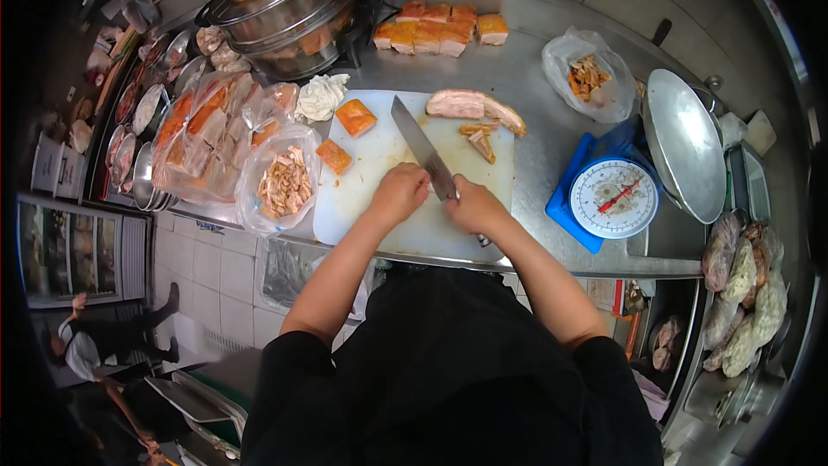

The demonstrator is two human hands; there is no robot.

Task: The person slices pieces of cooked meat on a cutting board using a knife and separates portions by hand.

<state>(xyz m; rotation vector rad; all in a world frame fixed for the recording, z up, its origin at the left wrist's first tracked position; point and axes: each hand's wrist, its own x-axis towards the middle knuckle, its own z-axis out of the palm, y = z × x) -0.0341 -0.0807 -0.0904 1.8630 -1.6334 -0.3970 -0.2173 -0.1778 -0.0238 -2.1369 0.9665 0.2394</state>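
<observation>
My right hand (474, 206) grips the handle of a large kitchen knife (421, 145), its blade pointing away and to the left over the white cutting board (470, 177). Close by the base of the blade is my left hand (400, 195), its fingers curled closed; what they pinch, if anything, I cannot make out. On the board's left side lie two squares of crisp-skinned roast pork (355, 118). A longer slab of pork (473, 107) lies at the far right of the board, with a few cut strips (479, 140) below it.
Left of the board are a bag of sliced meat (285, 181), a bag of larger pork pieces (203, 142) and a crumpled white cloth (321, 97). A blue scale (614, 197) with a metal pan (686, 145) stands right. More pork blocks (431, 33) sit behind.
</observation>
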